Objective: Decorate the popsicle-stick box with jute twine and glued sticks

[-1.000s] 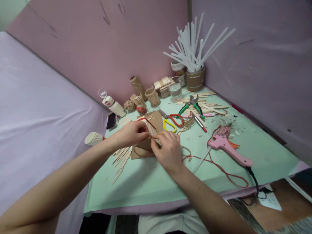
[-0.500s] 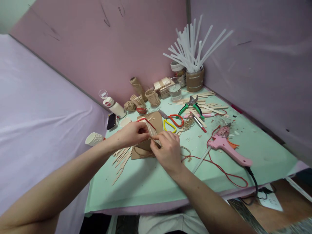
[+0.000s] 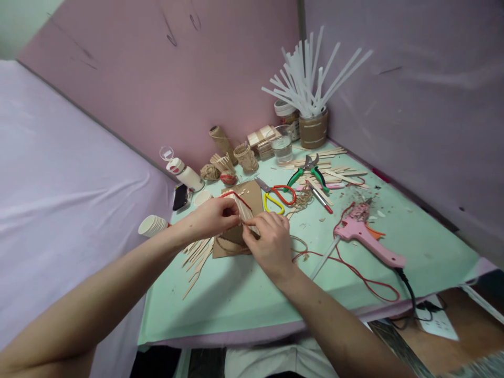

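Observation:
Between my hands is a small model of pale craft sticks (image 3: 243, 209), shaped like a peaked roof, with red cord (image 3: 227, 193) along its upper edge. My left hand (image 3: 218, 214) grips its left side, thumb and fingers pinched together. My right hand (image 3: 268, 239) pinches its lower right side, the fingertips of both hands nearly meeting. Whatever lies between the fingertips is too small to make out. Under the model is a brown cardboard sheet (image 3: 255, 193). Scissors (image 3: 273, 193) with red and yellow handles lie just beyond my right hand.
A pink glue gun (image 3: 368, 242) lies at right, with red cord (image 3: 356, 273) looping beside it. Green-handled pliers (image 3: 309, 172) rest on loose sticks. Along the back stand a glass of water (image 3: 282, 147), a jar of white glue sticks (image 3: 314, 130) and a white bottle (image 3: 188, 177).
The view has shifted very slightly. Both hands keep the same hold on the model, with no clear movement.

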`<state>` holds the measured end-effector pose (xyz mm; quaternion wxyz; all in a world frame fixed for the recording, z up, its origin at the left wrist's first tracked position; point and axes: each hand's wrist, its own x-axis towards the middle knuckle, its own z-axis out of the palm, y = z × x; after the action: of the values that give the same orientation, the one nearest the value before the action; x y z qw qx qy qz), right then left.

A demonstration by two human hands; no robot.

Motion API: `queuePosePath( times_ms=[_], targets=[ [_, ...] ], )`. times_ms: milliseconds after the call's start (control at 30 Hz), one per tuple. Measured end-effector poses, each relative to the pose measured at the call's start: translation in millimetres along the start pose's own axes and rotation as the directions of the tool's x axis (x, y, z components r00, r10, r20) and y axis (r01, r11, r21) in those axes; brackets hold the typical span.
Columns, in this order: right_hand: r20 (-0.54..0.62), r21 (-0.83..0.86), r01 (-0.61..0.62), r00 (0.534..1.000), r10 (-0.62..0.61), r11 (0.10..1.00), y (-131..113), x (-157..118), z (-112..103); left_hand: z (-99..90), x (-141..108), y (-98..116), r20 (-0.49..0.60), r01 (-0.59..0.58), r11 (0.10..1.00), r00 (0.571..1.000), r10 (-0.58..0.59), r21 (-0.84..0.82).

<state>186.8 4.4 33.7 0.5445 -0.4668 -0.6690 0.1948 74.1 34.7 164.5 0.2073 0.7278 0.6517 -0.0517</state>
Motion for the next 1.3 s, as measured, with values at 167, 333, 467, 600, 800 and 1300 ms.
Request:
queuePosePath(
  times_ms=[167,333,467,600,800,1300],
  targets=[
    [0.008,0.005,-0.007,1.000,0.007,1.000,0.0,-0.5,-1.5,3.6,-6.0,-3.9,-0.064,-0.069,0.996,0.995,0.072,0.050],
    [0.024,0.025,0.018,1.000,-0.018,1.000,0.0,-1.4,-3.7,12.1,-15.1,-12.8,-0.157,-0.220,0.973,0.961,0.229,0.072],
    [0.064,0.053,0.001,0.998,-0.004,0.999,0.8,-0.4,-5.5,17.2,-19.6,-18.0,-0.228,-0.315,0.938,0.912,0.341,0.144],
    [0.093,0.065,-0.029,0.995,0.022,0.997,2.9,1.9,-5.8,19.6,-20.5,-20.9,-0.230,-0.362,0.910,0.885,0.404,0.204],
    [0.129,0.052,-0.012,0.992,0.005,0.999,6.2,7.1,-7.5,22.3,-18.4,-24.9,-0.293,-0.429,0.870,0.822,0.488,0.243],
    [0.143,0.027,0.051,0.988,-0.055,0.998,7.2,9.1,-8.9,29.0,-18.7,-28.6,-0.308,-0.437,0.871,0.816,0.488,0.223]
  ],
)
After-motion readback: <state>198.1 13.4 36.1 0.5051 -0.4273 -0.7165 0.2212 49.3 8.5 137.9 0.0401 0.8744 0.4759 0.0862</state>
